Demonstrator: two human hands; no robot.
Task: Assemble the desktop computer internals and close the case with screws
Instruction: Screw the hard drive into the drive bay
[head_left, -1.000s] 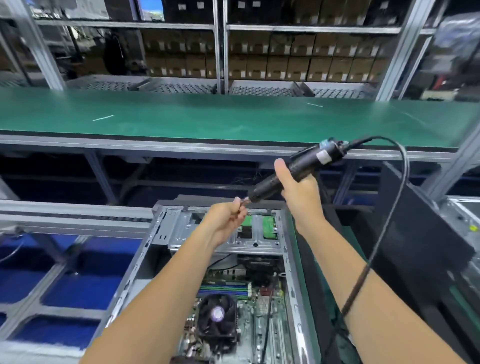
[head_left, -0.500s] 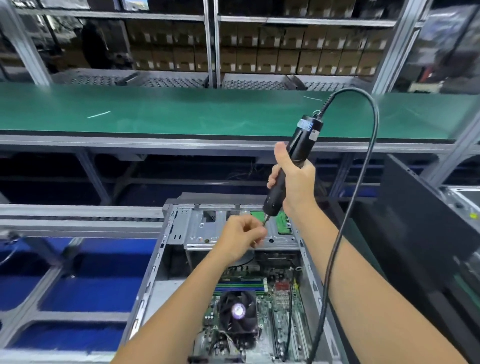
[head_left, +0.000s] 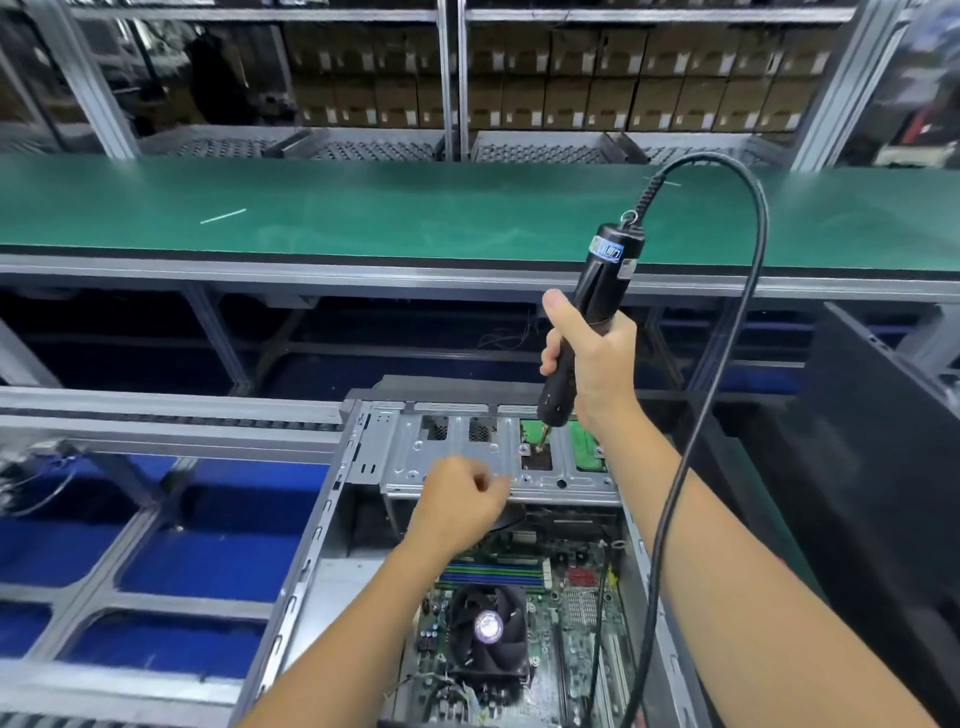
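Two bare forearms reach in from the bottom edge, with no sleeve, cuff or glove showing anywhere along them up to where the picture cuts them off. The left hand (head_left: 457, 506) and the right hand (head_left: 597, 358) carry no ring, and neither wrist has a watch, band or strap on it. The nails that show are short and plain, and nothing of the person beyond arms and hands is in view.

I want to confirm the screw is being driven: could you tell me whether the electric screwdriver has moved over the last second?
Yes. The electric screwdriver swung from lying sideways to nearly upright, its tip lowered onto the drive cage.
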